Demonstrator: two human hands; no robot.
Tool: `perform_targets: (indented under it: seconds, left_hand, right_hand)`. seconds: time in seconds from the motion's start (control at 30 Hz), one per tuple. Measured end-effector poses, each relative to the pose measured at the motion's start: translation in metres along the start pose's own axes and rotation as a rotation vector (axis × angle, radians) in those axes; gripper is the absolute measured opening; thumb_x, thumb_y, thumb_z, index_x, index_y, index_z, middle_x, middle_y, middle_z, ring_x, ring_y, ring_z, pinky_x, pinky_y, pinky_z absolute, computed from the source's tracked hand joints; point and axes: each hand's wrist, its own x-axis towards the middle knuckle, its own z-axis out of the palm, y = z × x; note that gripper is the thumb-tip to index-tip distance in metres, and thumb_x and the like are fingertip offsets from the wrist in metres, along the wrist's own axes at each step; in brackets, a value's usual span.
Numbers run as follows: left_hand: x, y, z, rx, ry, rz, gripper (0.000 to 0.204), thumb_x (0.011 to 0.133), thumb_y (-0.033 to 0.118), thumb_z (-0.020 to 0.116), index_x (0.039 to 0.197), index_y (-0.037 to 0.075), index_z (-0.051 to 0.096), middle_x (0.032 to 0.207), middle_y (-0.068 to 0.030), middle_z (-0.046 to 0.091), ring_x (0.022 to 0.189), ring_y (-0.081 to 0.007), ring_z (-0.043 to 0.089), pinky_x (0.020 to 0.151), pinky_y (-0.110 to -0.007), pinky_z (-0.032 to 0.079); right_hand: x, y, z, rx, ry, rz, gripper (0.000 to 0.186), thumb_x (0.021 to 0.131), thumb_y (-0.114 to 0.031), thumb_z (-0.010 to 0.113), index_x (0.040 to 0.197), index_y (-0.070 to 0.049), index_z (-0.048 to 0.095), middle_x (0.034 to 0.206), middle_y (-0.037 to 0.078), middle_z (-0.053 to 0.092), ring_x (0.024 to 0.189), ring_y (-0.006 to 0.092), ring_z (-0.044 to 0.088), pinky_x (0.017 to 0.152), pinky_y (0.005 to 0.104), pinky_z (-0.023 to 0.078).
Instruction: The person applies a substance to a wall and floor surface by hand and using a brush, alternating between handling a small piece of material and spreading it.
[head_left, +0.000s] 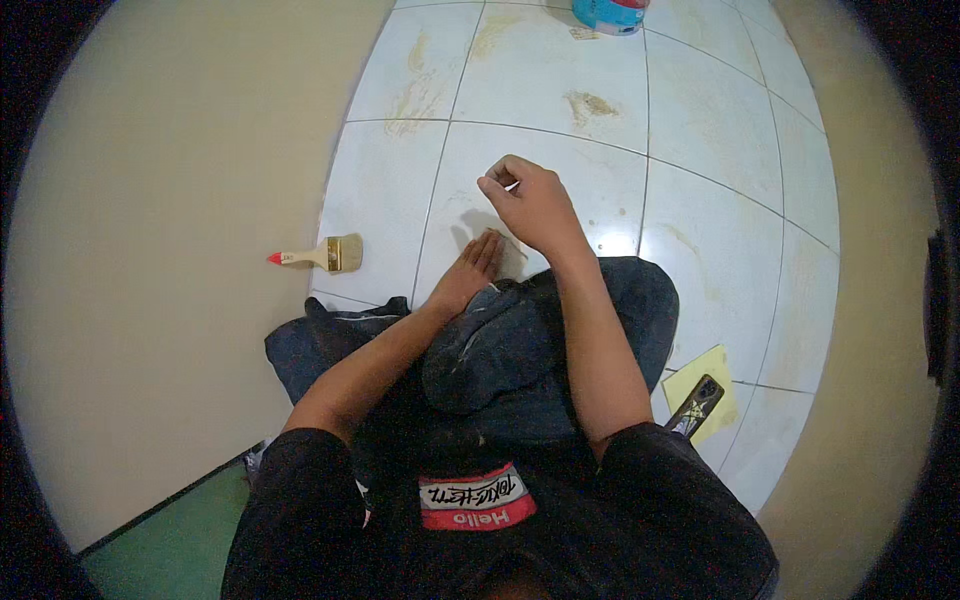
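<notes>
One person sits on a white tiled floor [700,130], seen from above, with both bare forearms reaching forward over dark-trousered knees. The left hand [470,268] lies flat on a tile just past the knee, fingers stretched out and holding nothing. The right hand [530,200] is raised just beyond it, fingers curled in with the thumb and forefinger pinched on a small pale object [511,185]; it is too small to make out what it is.

One paintbrush [325,255] with a pale wooden handle and a red tip lies at the left edge of the tiles, well apart from both hands. One blue tub [610,14] stands at the far edge of the floor, cut off by the frame. One yellow sheet [705,372] lies near the right edge beside the person's right arm, with one dark phone [697,403] resting on it. Brownish stains mark several tiles.
</notes>
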Motion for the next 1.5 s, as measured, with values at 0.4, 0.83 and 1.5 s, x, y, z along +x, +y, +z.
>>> perform_targets:
  seconds: [0.4, 0.83, 1.5]
  left_hand:
    - [-0.033, -0.014, -0.002, -0.103, 0.069, 0.038, 0.048, 0.088, 0.011, 0.048, 0.135, -0.002, 0.047, 0.153, -0.0193, 0.031, 0.143, -0.0377, 0.030, 0.113, -0.047, 0.035]
    - [-0.035, -0.005, -0.011, 0.060, 0.040, 0.006, 0.052, 0.088, 0.014, 0.049, 0.137, -0.001, 0.048, 0.145, -0.0159, 0.045, 0.133, -0.0318, 0.044, 0.106, -0.039, 0.042]
    - [-0.001, -0.017, 0.001, -0.193, -0.031, 0.090, 0.061, 0.093, 0.021, 0.044, 0.144, -0.011, 0.032, 0.152, -0.0300, 0.029, 0.145, -0.0400, 0.026, 0.120, -0.042, 0.024]
  right_hand:
    - [0.003, 0.009, -0.001, -0.165, -0.201, 0.040, 0.037, 0.087, -0.035, 0.066, 0.098, 0.000, 0.070, 0.097, 0.018, 0.071, 0.086, 0.0318, 0.069, 0.079, 0.0390, 0.054]
    - [0.002, 0.012, -0.012, -0.221, -0.226, 0.098, 0.044, 0.087, -0.039, 0.065, 0.107, 0.000, 0.067, 0.096, 0.022, 0.070, 0.094, 0.0369, 0.067, 0.085, 0.0437, 0.053]
    - [0.013, 0.026, -0.010, -0.011, -0.246, 0.030, 0.037, 0.090, -0.037, 0.064, 0.100, -0.002, 0.071, 0.094, 0.013, 0.071, 0.083, 0.0222, 0.064, 0.078, 0.0357, 0.051]
